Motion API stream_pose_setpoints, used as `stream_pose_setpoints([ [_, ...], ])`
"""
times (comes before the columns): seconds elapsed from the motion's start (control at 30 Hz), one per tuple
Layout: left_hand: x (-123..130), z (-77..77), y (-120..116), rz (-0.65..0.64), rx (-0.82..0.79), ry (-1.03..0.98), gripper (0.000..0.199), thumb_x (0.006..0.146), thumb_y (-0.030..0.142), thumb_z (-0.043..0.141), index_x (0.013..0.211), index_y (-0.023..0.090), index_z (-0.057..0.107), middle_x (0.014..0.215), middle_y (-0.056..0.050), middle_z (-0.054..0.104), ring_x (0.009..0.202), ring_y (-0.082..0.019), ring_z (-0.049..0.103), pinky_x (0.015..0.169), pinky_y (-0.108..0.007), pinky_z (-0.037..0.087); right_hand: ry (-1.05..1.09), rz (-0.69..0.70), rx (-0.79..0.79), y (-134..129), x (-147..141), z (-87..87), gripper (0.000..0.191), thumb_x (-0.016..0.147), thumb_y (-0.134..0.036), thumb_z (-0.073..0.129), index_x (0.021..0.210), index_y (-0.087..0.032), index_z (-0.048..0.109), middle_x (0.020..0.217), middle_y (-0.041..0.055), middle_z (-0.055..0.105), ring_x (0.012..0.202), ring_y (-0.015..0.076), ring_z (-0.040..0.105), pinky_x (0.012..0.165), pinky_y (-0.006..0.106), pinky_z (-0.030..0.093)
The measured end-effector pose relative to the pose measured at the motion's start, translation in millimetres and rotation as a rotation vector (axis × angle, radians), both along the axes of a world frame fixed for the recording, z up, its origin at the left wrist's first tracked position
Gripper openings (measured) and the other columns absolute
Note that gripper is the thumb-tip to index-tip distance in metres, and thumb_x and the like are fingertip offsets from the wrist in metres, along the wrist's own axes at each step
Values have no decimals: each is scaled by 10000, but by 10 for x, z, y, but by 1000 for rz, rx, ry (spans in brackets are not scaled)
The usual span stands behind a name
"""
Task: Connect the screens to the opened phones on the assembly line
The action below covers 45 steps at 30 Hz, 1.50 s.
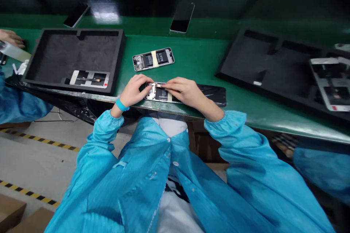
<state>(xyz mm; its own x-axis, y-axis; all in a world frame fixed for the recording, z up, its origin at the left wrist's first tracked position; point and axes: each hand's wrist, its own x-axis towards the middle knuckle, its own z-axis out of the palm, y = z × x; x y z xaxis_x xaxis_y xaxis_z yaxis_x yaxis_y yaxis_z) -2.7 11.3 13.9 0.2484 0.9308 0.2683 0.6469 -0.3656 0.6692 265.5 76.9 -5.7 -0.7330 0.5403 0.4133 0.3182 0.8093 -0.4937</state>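
Green table, black foam tray on left, another opened phone lying loose above hands. Opened phone frame at near table edge, close to body for two-handed work, resting on dark glass panel. Left hand steadies frame end, right hand reaches over it — fingers of both together on frame. Blue wristband on left wrist — no readable writing.
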Motion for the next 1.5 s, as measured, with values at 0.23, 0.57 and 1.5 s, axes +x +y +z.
stream_pose_setpoints([
  [0.23,-93,-180,-157,-99,78,226,475,1049,462,569,1425,185,652,1419,-177,661,1344,-328,593,1180,-516,447,-181,55,190,-105,-18,19,360,1119,-293,487,1241,-176,805,1148,154,807,1032,267,682,918,461,625],
  [0.57,-82,-184,-161,-121,111,275,465,1081,447,522,1458,220,670,1438,-170,655,1334,-326,593,1153,-524,458,-228,42,189,-132,-29,71,347,1120,-291,495,1254,-185,797,1186,141,803,1040,263,657,933,454,626],
  [1.5,119,-162,139,-379,132,312,850,960,529,707,1665,153,418,1635,-252,491,1515,-423,492,1273,-602,409,-260,-150,-22,-45,1129,143,1052,898,-829,652,1662,-129,473,1557,260,588,1408,462,571,1178,669,486],
])
